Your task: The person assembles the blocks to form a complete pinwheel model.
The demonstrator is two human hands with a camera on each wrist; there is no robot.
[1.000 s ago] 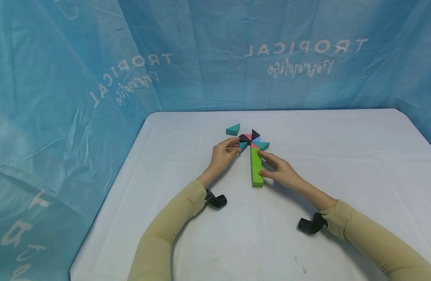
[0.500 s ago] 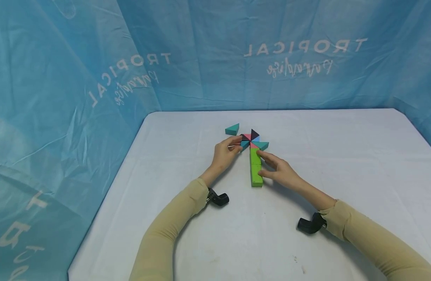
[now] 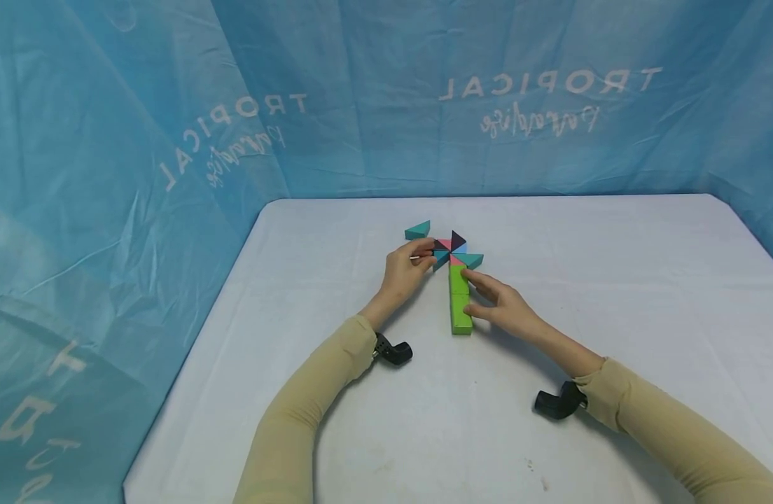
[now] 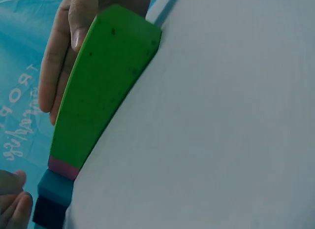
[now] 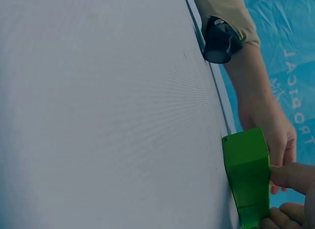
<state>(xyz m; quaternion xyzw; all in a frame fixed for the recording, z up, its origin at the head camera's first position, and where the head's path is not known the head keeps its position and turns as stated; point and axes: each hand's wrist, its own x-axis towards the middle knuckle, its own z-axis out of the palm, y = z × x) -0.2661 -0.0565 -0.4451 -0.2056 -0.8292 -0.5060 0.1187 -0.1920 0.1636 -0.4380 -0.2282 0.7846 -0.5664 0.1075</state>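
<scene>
On the white table, triangular blocks form a pinwheel: black [image 3: 458, 241], pink [image 3: 446, 244], blue [image 3: 461, 248] and teal [image 3: 472, 260] pieces show. Below it, two green rectangular blocks [image 3: 460, 315] stand end to end like a stem. My left hand [image 3: 400, 271] is at the pinwheel's left side, its bent fingertips against a black triangular block [image 3: 440, 246] and a teal triangular block [image 3: 441, 257], partly covering the black one. With fingers extended, my right hand [image 3: 505, 306] touches the right side of the green blocks, its thumb low and fingertips higher.
A loose teal triangular block [image 3: 418, 230] lies behind my left hand, apart from the pinwheel. Black wrist cameras [image 3: 394, 351] hang beneath both cuffs. Blue printed sheeting [image 3: 374, 154] rises behind the table and on its left.
My left hand has shifted slightly right, and the left teal triangular block has moved in against the pinwheel's centre. My right hand and the green blocks have stayed put.
</scene>
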